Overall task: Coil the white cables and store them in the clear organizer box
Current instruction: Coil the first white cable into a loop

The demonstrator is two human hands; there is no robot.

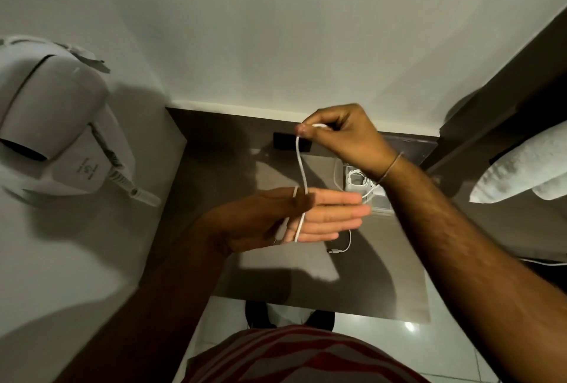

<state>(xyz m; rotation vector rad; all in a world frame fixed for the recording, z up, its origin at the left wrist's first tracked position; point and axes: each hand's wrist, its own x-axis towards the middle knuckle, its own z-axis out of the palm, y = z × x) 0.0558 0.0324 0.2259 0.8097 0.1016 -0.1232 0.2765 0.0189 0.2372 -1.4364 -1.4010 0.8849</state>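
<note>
The right hand (343, 134) pinches one end of a white cable (302, 174) between thumb and fingertips, raised above the counter, while the left hand (294, 217) lies open and flat, palm up, fingers together and pointing right, with the cable looped around them: one strand crosses the palm and another passes over the index finger edge. The cable runs in a gentle curve from the right-hand pinch down to the left hand. Largest around them is the dark brown counter (270, 275), set against a pale wall, with a white wall-mounted hair dryer (58, 125) to the left and a rolled white towel (521, 168) to the right. On the counter, behind the right wrist, sits the clear organizer box (362, 183) with coiled white cable already inside. A small black block (283, 141) lies near the wall, and another white cable end (342, 246) rests on the counter just below the left fingers.
</note>
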